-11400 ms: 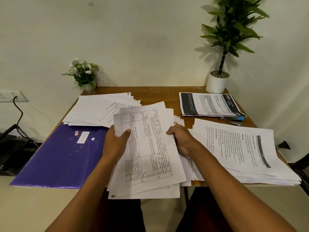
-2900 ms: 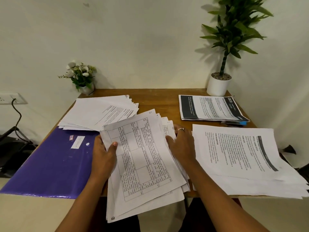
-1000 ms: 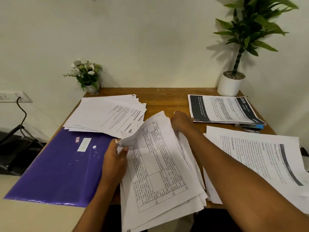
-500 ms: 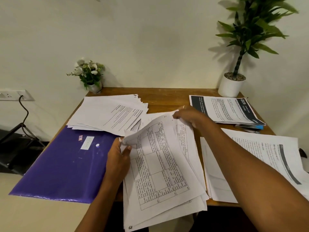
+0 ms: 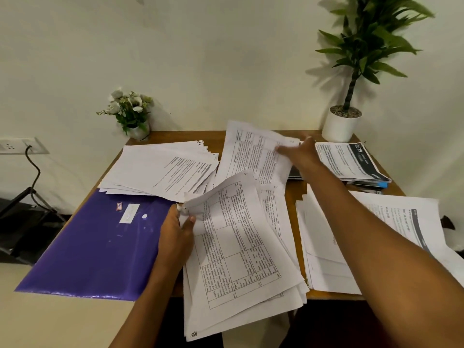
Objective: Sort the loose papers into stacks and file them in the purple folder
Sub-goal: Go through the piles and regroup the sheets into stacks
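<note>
A plain off-white wall (image 5: 213,59) backs a wooden table (image 5: 180,136). On its far right corner stands a leafy plant (image 5: 340,126) in a white pot, throwing shadows; on the far left, a little pot of white flowers (image 5: 129,106). A black cable (image 5: 34,167) hangs from a wall socket (image 5: 15,146).

Not much to see tbh: both arms are bare for their whole visible length, left hand (image 5: 175,231) and right hand (image 5: 300,154) included. Right one's blurry, so finger details are lost. Dark patch low between the arms might be clothing, too dim to say.
</note>
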`<state>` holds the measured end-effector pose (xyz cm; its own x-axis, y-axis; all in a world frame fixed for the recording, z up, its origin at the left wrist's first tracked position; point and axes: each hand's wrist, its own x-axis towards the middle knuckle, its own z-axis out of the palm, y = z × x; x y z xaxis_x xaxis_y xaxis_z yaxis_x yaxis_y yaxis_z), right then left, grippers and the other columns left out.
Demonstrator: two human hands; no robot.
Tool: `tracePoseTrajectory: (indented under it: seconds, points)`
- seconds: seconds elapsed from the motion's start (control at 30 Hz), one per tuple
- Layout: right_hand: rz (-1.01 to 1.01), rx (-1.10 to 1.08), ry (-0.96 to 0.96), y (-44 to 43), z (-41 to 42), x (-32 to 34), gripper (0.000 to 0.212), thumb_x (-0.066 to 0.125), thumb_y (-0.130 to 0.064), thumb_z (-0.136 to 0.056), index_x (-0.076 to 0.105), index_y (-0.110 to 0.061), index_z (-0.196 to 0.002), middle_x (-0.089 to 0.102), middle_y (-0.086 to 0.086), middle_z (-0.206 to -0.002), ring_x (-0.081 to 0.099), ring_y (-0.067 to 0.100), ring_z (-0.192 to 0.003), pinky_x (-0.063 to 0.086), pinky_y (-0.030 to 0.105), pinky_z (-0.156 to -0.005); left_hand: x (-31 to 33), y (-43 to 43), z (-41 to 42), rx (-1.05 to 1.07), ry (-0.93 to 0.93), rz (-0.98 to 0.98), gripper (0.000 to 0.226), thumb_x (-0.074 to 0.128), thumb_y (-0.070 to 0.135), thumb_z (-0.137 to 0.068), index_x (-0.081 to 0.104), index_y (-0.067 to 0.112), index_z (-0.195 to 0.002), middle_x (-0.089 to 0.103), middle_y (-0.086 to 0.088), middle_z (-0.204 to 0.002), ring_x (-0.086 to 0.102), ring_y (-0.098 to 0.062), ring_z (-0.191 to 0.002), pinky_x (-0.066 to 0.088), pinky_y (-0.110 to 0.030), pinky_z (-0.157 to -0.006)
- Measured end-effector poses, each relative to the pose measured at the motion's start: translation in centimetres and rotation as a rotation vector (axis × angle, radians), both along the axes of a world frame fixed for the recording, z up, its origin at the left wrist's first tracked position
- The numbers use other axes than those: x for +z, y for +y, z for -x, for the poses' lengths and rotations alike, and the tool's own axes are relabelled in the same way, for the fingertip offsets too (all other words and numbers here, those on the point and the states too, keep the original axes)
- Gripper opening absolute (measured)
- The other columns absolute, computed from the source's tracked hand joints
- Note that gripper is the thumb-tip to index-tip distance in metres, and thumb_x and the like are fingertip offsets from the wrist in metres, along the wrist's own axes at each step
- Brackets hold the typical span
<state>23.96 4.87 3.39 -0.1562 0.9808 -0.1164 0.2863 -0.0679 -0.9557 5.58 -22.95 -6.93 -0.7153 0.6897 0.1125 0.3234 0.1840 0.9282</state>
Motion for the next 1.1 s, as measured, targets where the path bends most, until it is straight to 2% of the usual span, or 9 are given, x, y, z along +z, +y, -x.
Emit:
tracePoseTrajectory:
  seconds: [0.07, 0.2, 0.33, 0.47, 0.63, 0.73, 0.87, 0.97, 1.1]
  points:
    - [0.113, 0.036, -0.1, -0.9, -0.4, -2.2, 0.096, 0.086, -0.017, -0.08, 0.027, -0.024, -0.156, 0.052, 0.008, -0.145, 0.061, 0.03, -0.119, 0.057, 0.039, -0.085, -0.1, 0.1, 0.0, 0.004, 0.0, 0.009, 0.02, 0.057, 0.011, -0.101, 0.055, 0.021, -0.119, 0.063, 0.013, -0.11, 0.061, -0.005, -0.1, 0.049, -0.018, -0.07]
    - [0.093, 0.154, -0.22, -2.5, -0.4, -6.0, 0.05, 0.077, -0.019, -0.089, 0.057, -0.02, -0.135, 0.064, 0.001, -0.135, 0.067, 0.025, -0.111, 0.057, 0.031, -0.075, -0.4, 0.2, 0.1, 0.009, 0.004, 0.018, 0.024, 0.057, 0.012, -0.101, 0.055, 0.021, -0.124, 0.062, 0.009, -0.116, 0.059, -0.003, -0.101, 0.049, -0.018, -0.072]
    - [0.012, 0.172, -0.282, -2.8, 0.4, -7.0, 0.034, 0.074, -0.031, -0.091, 0.063, -0.019, -0.121, 0.068, -0.002, -0.118, 0.07, 0.02, -0.1, 0.059, 0.039, -0.086, -0.5, 0.2, 0.1, 0.011, 0.017, 0.018, 0.025, 0.057, 0.011, -0.101, 0.054, 0.02, -0.125, 0.061, 0.008, -0.118, 0.058, 0.0, -0.099, 0.047, -0.016, -0.072]
    - [-0.064, -0.014, -0.019, -2.4, 0.2, -6.2, 0.028, 0.059, -0.027, -0.1, 0.06, -0.015, -0.126, 0.067, 0.002, -0.123, 0.066, 0.018, -0.106, 0.052, 0.025, -0.075, -0.5, 0.2, 0.1, 0.021, 0.021, 0.018, 0.023, 0.058, 0.012, -0.101, 0.053, 0.023, -0.121, 0.06, 0.008, -0.118, 0.057, -0.002, -0.097, 0.046, -0.015, -0.071]
    - [-0.259, -0.222, 0.071, -1.3, -1.6, -3.2, 0.041, 0.051, -0.032, -0.105, 0.051, -0.01, -0.14, 0.062, 0.006, -0.131, 0.061, 0.02, -0.116, 0.05, 0.03, -0.085, -0.3, 0.0, 0.1, 0.007, 0.003, -0.027, 0.024, 0.059, 0.011, -0.1, 0.054, 0.023, -0.12, 0.063, 0.01, -0.116, 0.06, -0.009, -0.105, 0.053, -0.029, -0.083]
    - [-0.378, -0.298, 0.194, -1.2, -3.0, -1.7, 0.032, 0.053, -0.03, -0.104, 0.056, -0.012, -0.13, 0.065, 0.0, -0.121, 0.064, 0.012, -0.108, 0.056, 0.026, -0.084, -0.3, -0.4, 0.6, -0.019, -0.046, -0.119, 0.029, 0.06, 0.007, -0.099, 0.057, 0.025, -0.121, 0.067, 0.014, -0.116, 0.063, -0.006, -0.111, 0.052, -0.03, -0.087]
    - [-0.446, -0.408, 0.354, -1.5, -4.3, 0.2, 0.014, 0.052, -0.026, -0.105, 0.051, -0.023, -0.119, 0.058, -0.012, -0.107, 0.059, -0.007, -0.091, 0.047, 0.004, -0.065, -0.2, -0.9, 0.8, -0.031, -0.107, -0.201, 0.033, 0.06, 0.003, -0.098, 0.057, 0.023, -0.124, 0.068, 0.011, -0.118, 0.064, -0.002, -0.112, 0.053, -0.02, -0.086]
    - [-0.436, -0.436, 0.419, -2.0, -4.6, 1.2, 0.015, 0.051, -0.028, -0.105, 0.042, -0.029, -0.117, 0.057, -0.008, -0.113, 0.059, -0.007, -0.086, 0.045, 0.003, -0.059, -0.1, -0.8, 0.4, -0.044, -0.075, -0.17, 0.03, 0.059, 0.002, -0.098, 0.058, 0.019, -0.123, 0.068, 0.012, -0.114, 0.064, 0.005, -0.105, 0.051, -0.013, -0.078]
    - [-0.432, -0.445, 0.422, -2.4, -4.5, 1.6, 0.013, 0.052, -0.027, -0.105, 0.047, -0.025, -0.117, 0.059, -0.01, -0.108, 0.062, -0.004, -0.086, 0.049, 0.007, -0.061, -0.4, -0.5, 0.2, -0.054, -0.037, -0.12, 0.03, 0.06, 0.006, -0.099, 0.057, 0.022, -0.124, 0.067, 0.013, -0.115, 0.062, 0.0, -0.11, 0.05, -0.02, -0.084]
